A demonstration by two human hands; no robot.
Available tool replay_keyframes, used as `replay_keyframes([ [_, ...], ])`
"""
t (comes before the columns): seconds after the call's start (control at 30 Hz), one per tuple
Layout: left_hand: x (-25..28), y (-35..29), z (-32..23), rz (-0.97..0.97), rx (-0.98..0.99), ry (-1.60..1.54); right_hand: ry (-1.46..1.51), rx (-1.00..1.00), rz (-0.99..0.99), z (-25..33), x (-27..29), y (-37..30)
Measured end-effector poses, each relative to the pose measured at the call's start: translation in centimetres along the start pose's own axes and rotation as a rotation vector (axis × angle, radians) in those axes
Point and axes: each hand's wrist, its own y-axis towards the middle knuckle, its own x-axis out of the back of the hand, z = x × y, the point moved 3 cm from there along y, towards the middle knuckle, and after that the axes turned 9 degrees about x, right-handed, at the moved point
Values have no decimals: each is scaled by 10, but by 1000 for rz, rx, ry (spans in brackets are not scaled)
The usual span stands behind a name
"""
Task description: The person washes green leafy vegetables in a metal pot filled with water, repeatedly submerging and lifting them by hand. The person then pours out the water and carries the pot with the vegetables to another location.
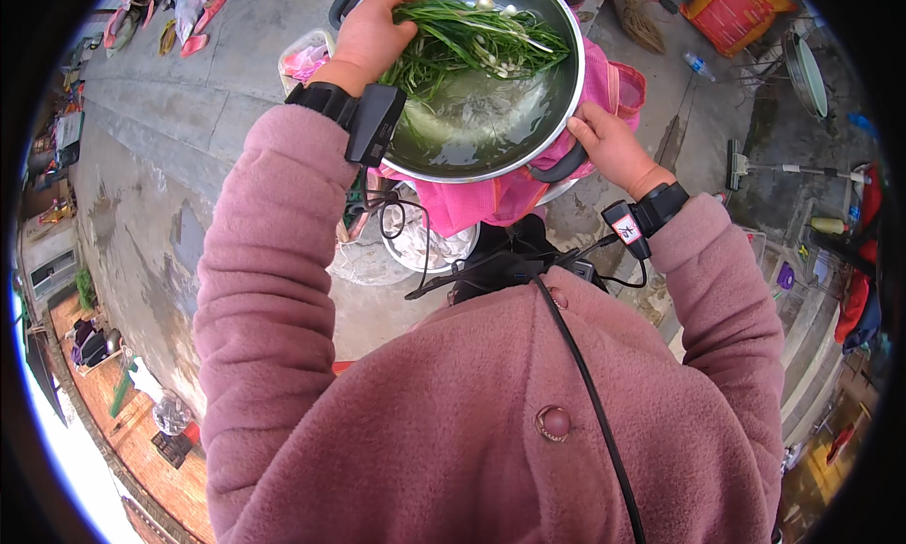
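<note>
Where my remote view begins, at its near side, a dusty-pink fleece coat (462, 421) fills the space, a black cable (547, 299) trailing down its front. Sleeves (264, 280) stretch forward on both sides, with black devices (377, 124) strapped at the wrists. Just beyond the coat, slightly left, sits a white basin (470, 253) holding crumpled white material (434, 242) that I cannot identify. Farther on, bright pink fabric (453, 204) bunches beneath a wide, round metal pan (563, 86); what supports the pan is hidden from me.

At the pan's near right side, the right hand (613, 148) grips the rim beside a dark handle (559, 164), thumb over the edge, the other fingers mostly out of sight. Shallow water (481, 119) lies in the pan. Across its far half rests a bunch of green onions (453, 34), white bulbs mostly toward the right and far side. The left hand (373, 34), reaching over the pan's left side, is closed around the leafy end; how tightly, I cannot tell.

I judge the step in hand to be rinsing the bunch with the pan steadied. Moving it would call for gathering the loose leaves firmly and keeping the rim level, lest water slop out.

Farthest off, pink slippers (194, 46) lie at left, and a red-and-yellow sack (731, 16) at right.
</note>
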Motion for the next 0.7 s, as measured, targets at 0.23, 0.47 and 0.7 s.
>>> replay_keyframes([
  [0.23,-5,4,18,-33,20,-2,-19,1,-8,-1,0,1],
  [0.47,-8,7,33,-15,77,-31,-8,-6,-1,0,-1,1],
  [0.7,-13,10,49,-52,61,7,7,-4,-13,3,-1,0],
])
